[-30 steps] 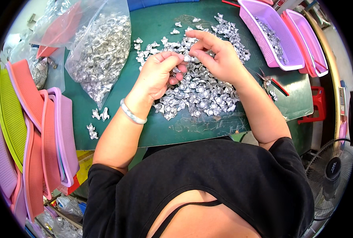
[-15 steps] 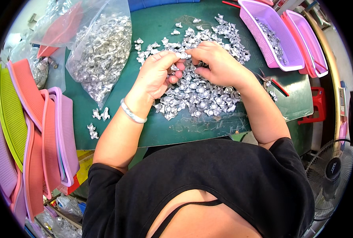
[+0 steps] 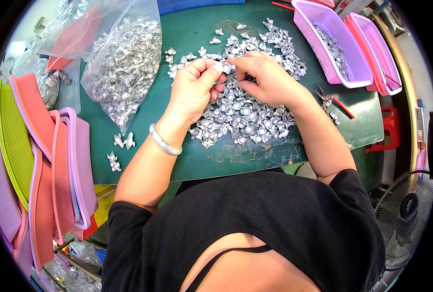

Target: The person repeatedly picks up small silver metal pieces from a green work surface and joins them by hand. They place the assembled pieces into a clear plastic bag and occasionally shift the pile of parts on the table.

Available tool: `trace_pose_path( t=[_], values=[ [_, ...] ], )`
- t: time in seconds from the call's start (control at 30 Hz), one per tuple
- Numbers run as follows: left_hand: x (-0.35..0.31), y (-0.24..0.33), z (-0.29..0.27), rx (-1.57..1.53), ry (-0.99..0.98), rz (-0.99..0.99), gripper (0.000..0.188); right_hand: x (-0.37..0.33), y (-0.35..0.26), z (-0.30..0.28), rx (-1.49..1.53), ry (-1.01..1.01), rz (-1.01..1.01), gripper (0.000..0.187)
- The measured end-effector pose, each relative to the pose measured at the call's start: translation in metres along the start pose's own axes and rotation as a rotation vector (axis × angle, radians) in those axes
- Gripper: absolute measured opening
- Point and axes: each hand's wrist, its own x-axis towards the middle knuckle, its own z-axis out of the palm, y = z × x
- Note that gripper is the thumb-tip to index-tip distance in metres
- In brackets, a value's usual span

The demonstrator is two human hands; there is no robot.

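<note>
Shifted slightly at left hand point(image 3: 189, 91), with fingers point(image 3: 210, 76) pinching a silver metal casting point(image 3: 228, 68) protruding rightward toward right index finger point(image 3: 240, 62) of right hand point(image 3: 267, 78), hold there indeterminate.

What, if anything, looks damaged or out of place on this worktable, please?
The green tabletop looks scuffed, with pale scratches near its front edge. Three metal pieces lie at the left near the plastic bag, oddly apart from the main pile.
</note>
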Motion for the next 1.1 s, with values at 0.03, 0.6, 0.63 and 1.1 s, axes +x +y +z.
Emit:
trace_pose_path(
  t=[0.03,0.6,0.63,1.1],
  values=[
    [-0.0005,-0.0004,0.0009,0.02,0.009,0.017,0.01,0.0004,-0.0017,-0.0007,-0.014,-0.017,0.002,0.038],
    [-0.0014,-0.0077,0.0024,0.376,0.082,0.454,0.011,-0.0003,0.0003,0.0033,0.15,0.124,0.001,0.035],
    [-0.0008,-0.0084,0.0018,0.395,0.084,0.478,0.01,0.0002,0.0007,0.0023,0.226,0.151,0.004,0.033],
    [-0.0008,0.0003,0.0043,0.79,0.166,0.868,0.005,-0.0007,-0.0067,0.002,0.507,0.187,0.171,0.021]
  ],
)
